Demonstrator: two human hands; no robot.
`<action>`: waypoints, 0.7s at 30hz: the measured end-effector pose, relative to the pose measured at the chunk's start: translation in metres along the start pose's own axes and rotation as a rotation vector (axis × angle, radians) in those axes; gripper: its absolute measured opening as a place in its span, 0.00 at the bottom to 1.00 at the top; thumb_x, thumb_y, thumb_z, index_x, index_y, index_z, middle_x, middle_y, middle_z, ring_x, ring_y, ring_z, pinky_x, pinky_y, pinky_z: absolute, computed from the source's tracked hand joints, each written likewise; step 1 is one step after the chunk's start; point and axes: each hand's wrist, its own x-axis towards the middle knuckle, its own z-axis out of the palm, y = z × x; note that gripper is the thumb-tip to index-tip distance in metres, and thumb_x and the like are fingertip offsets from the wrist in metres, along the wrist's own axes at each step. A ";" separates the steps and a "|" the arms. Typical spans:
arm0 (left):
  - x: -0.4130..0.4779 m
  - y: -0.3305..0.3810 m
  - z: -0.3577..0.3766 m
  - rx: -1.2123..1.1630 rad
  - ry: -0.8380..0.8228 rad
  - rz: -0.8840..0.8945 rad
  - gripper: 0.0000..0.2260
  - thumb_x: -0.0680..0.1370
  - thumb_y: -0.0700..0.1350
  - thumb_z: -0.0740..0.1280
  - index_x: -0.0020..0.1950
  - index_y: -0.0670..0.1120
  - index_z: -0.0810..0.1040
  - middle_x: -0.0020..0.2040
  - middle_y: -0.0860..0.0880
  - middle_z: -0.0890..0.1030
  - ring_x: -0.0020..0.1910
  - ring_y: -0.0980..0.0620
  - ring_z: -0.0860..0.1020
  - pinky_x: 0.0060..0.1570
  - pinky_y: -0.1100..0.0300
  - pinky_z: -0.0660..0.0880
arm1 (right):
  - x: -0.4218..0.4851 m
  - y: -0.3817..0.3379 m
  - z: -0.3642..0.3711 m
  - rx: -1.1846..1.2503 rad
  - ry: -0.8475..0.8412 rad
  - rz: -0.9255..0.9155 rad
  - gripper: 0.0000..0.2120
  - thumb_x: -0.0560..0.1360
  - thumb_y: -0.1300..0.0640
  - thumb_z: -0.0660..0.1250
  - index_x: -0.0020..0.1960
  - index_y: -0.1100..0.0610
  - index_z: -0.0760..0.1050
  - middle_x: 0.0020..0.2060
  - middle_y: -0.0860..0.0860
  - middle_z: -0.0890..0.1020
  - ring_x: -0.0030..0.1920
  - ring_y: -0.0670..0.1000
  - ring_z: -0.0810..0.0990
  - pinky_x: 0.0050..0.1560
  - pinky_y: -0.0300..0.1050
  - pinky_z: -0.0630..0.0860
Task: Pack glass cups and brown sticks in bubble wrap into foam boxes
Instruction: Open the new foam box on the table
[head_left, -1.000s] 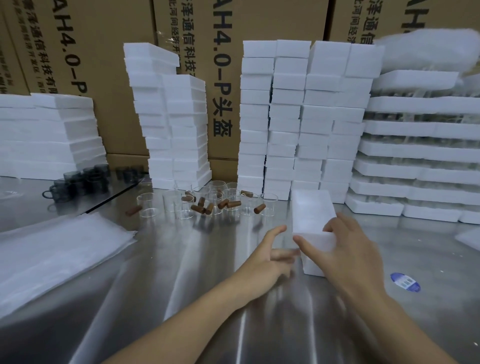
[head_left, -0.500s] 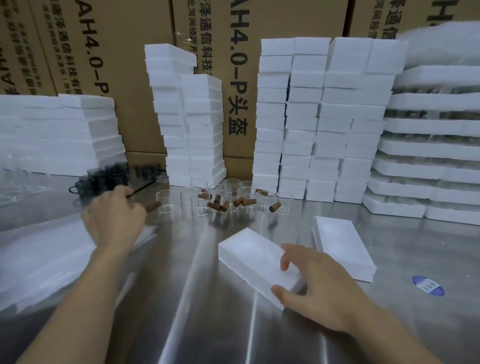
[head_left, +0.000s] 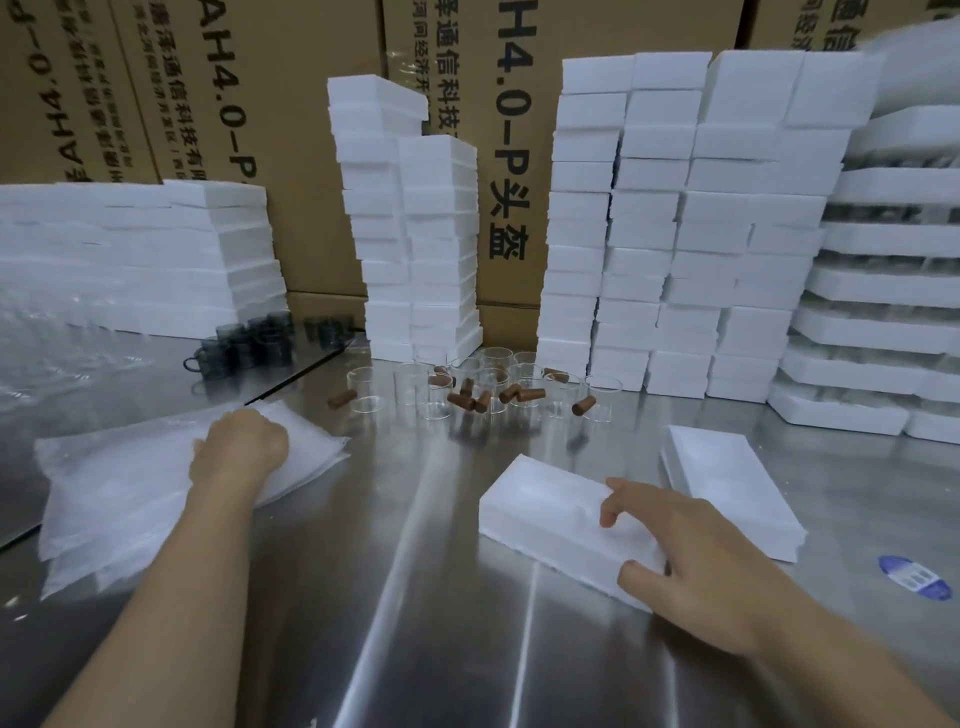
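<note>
1. The person's left hand is resting on a pile of thin white bubble wrap sheets at the left of the shiny metal table.
2. Its fingers are bending down at the far corner of the pile and hiding behind the knuckles, so nobody can tell if they are pinching a sheet.
3. The right hand is holding a flat white foam box near the front of the table. The thumb is pressing on the near side and the bent fingers are sitting on top.
4. A second flat white foam piece is lying just beside it on the right.
5. The small clear glass cups are standing in a bunch further back in the middle, well apart from both hands.
6. The short brown sticks are lying among those cups.
7. Some dark grey cups with handles are standing at the back left.
8. Tall piles of white foam blocks are standing behind the clear cups, in front of big brown cardboard boxes.
9. A round blue and white sticker is lying on the table at the right.
</note>
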 end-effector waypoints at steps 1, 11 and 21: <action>0.001 0.001 -0.001 -0.010 -0.004 -0.005 0.22 0.87 0.42 0.56 0.81 0.38 0.67 0.81 0.36 0.68 0.79 0.35 0.67 0.82 0.42 0.57 | 0.000 0.000 0.000 0.004 0.000 -0.005 0.19 0.67 0.38 0.61 0.58 0.35 0.67 0.65 0.30 0.73 0.48 0.29 0.71 0.49 0.28 0.63; -0.006 -0.004 -0.016 -0.275 0.211 -0.011 0.18 0.83 0.33 0.61 0.73 0.36 0.74 0.68 0.30 0.76 0.66 0.28 0.75 0.61 0.39 0.75 | 0.000 -0.002 -0.003 0.032 -0.048 0.015 0.22 0.66 0.35 0.58 0.60 0.31 0.67 0.72 0.27 0.66 0.45 0.30 0.68 0.55 0.39 0.65; -0.069 0.076 -0.033 -0.550 0.361 0.513 0.25 0.86 0.36 0.57 0.81 0.52 0.73 0.72 0.43 0.81 0.67 0.37 0.79 0.63 0.47 0.75 | -0.003 0.000 -0.011 0.074 -0.076 0.002 0.25 0.66 0.38 0.57 0.63 0.31 0.67 0.68 0.27 0.70 0.68 0.44 0.70 0.66 0.44 0.67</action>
